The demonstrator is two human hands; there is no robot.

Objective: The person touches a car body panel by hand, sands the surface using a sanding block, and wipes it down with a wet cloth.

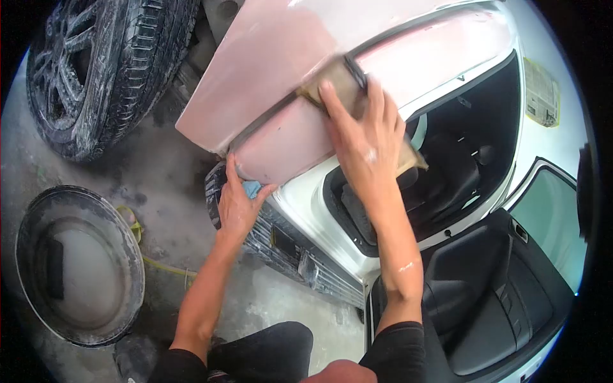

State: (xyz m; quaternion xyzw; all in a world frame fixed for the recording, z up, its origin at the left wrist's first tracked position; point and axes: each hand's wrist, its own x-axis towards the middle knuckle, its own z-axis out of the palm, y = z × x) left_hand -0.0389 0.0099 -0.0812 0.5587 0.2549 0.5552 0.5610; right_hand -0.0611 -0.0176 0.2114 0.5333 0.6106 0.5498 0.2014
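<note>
My right hand [370,137] presses a sanding block wrapped in brownish sandpaper [337,80] against a pink-primed car body panel [284,137]. The block is slightly blurred, and a corner of paper sticks out beyond the hand's right side. Lower left, my left hand [239,201] touches the panel's lower end with its fingers. Between its thumb and forefinger shows a small blue sponge or cloth [252,189], mostly covered by the hand. A dark gap separates this panel from the larger pink panel [262,57] above it.
A dark round basin [134,300] with cloudy water stands on the dusty floor, beside a yellow hose [166,267]. A dirty wheel [128,70] is at upper left. The open car door [491,287] stands at right; newspaper [541,92] is taped to the white bodywork.
</note>
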